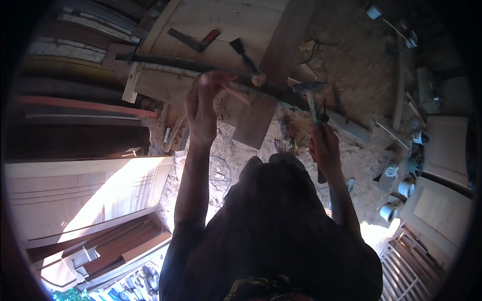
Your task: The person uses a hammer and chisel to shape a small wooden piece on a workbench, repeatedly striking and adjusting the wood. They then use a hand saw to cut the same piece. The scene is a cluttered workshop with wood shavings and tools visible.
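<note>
My right hand [325,146] is closed around the handle of a hammer [310,89], whose head points away from me, near the far end of the bench. My left hand [202,108] is raised over the near edge of the work, fingers bent together around a thin reddish-brown wood strip [236,94]. Just beyond it runs a long dark bar [186,62], lying across the boards. A chisel [245,56] with a pale-ended handle rests past the bar. Farther left lies a try square [198,41] on a wide wooden panel [236,22].
A brown board [256,120] juts toward me between my hands. Stacked planks [75,50] fill the left, above a pale grooved panel [85,193]. Wood scraps and shavings litter the dirt floor [346,50]. Several pots, including a white one [388,212], stand at right beside leaning panels [447,150].
</note>
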A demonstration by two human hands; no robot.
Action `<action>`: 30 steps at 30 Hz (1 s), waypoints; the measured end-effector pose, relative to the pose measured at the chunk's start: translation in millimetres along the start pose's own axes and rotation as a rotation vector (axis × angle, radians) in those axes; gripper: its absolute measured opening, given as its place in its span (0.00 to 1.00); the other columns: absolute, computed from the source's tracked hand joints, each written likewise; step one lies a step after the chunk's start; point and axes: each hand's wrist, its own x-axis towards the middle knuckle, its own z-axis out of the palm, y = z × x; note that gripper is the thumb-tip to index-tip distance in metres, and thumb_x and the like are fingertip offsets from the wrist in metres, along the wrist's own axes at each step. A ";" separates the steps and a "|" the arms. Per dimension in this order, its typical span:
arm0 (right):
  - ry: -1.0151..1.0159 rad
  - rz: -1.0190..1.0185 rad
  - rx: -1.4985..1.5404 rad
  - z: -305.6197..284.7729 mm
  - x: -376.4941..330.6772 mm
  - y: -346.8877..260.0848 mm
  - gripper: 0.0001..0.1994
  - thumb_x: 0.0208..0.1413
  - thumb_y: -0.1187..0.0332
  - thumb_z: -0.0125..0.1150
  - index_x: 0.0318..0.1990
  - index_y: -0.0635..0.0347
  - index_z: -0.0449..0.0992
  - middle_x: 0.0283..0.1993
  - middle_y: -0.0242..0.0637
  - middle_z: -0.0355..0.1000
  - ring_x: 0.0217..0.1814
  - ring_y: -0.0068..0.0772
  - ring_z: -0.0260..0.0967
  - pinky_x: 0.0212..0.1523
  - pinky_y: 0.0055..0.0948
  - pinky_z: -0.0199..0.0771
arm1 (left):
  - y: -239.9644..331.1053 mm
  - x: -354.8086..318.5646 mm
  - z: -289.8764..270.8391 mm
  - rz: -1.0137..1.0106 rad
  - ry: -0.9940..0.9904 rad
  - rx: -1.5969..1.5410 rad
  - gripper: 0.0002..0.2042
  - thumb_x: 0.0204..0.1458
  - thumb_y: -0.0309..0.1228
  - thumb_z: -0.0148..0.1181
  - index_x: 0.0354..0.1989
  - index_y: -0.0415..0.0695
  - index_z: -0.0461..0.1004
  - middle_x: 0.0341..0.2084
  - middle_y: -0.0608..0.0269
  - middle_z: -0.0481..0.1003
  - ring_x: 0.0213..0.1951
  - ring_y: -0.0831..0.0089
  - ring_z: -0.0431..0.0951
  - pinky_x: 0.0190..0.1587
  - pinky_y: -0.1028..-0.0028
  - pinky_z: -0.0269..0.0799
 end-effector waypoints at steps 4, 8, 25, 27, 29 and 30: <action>0.010 0.072 -0.068 0.3 3.7 8.8 0.13 0.69 0.59 0.60 0.42 0.62 0.76 0.22 0.26 0.66 0.23 0.15 0.61 0.23 0.26 0.60 | -44.0 -29.4 -16.2 -0.095 0.145 0.038 0.22 0.74 0.45 0.42 0.51 0.37 0.74 0.47 0.53 0.79 0.51 0.64 0.81 0.56 0.62 0.75; 0.004 0.115 -0.118 -2.5 0.1 9.4 0.14 0.68 0.58 0.61 0.45 0.63 0.76 0.22 0.29 0.67 0.24 0.18 0.62 0.25 0.28 0.62 | -121.1 -78.4 -57.0 -0.587 0.466 0.133 0.23 0.71 0.48 0.50 0.59 0.39 0.70 0.46 0.54 0.76 0.57 0.62 0.77 0.56 0.61 0.73; 0.121 0.311 -0.303 -23.6 -2.5 -18.8 0.11 0.67 0.62 0.62 0.46 0.61 0.78 0.23 0.25 0.68 0.23 0.14 0.61 0.25 0.23 0.60 | -299.5 -145.2 -52.6 -0.666 0.242 -0.913 0.42 0.56 0.62 0.63 0.71 0.43 0.65 0.66 0.54 0.69 0.66 0.55 0.70 0.69 0.52 0.65; 0.093 0.277 -0.286 -17.9 -0.8 -16.1 0.09 0.67 0.64 0.62 0.47 0.59 0.78 0.23 0.22 0.65 0.21 0.12 0.58 0.23 0.21 0.57 | -291.5 -144.1 -51.3 -0.688 0.209 -0.924 0.43 0.56 0.62 0.63 0.71 0.43 0.64 0.66 0.54 0.69 0.66 0.54 0.69 0.69 0.52 0.65; 0.058 0.241 -0.281 -12.8 0.5 -13.0 0.07 0.69 0.66 0.61 0.49 0.57 0.77 0.23 0.18 0.61 0.19 0.09 0.53 0.19 0.19 0.51 | -288.7 -141.5 -48.9 -0.670 0.211 -0.918 0.44 0.54 0.63 0.64 0.71 0.43 0.64 0.66 0.54 0.69 0.66 0.55 0.70 0.68 0.52 0.66; 0.038 0.227 -0.277 -10.9 1.0 -11.8 0.07 0.69 0.67 0.60 0.49 0.58 0.77 0.23 0.18 0.61 0.19 0.09 0.53 0.20 0.19 0.50 | -289.7 -140.4 -47.7 -0.639 0.234 -0.908 0.46 0.52 0.63 0.66 0.71 0.42 0.64 0.65 0.54 0.70 0.65 0.55 0.70 0.68 0.53 0.67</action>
